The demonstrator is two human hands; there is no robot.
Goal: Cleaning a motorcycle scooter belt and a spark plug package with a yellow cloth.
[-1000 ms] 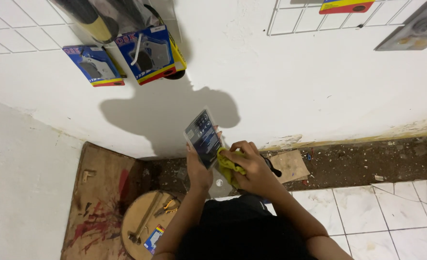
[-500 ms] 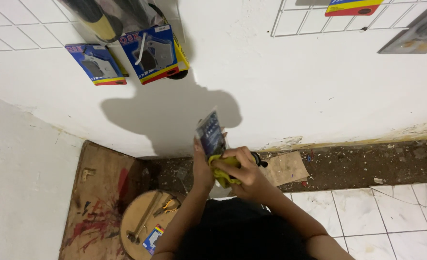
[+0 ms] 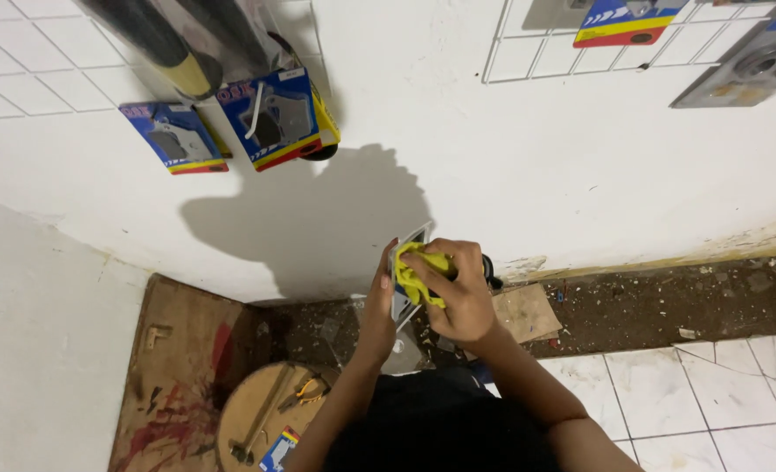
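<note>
Turned edge-on now, flat glossy packet [image 3: 403,288] in left hand [image 3: 381,301]'s closed grip; right hand [image 3: 458,293] clutches crumpled yellow cloth [image 3: 418,275]

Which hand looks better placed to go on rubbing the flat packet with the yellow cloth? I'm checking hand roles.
Right, probably. The right hand has the yellow cloth bunched in its fingers, pressed against the flat packet. The left hand grips the packet's edge, holding it upright, so it looks busy steadying.
</note>
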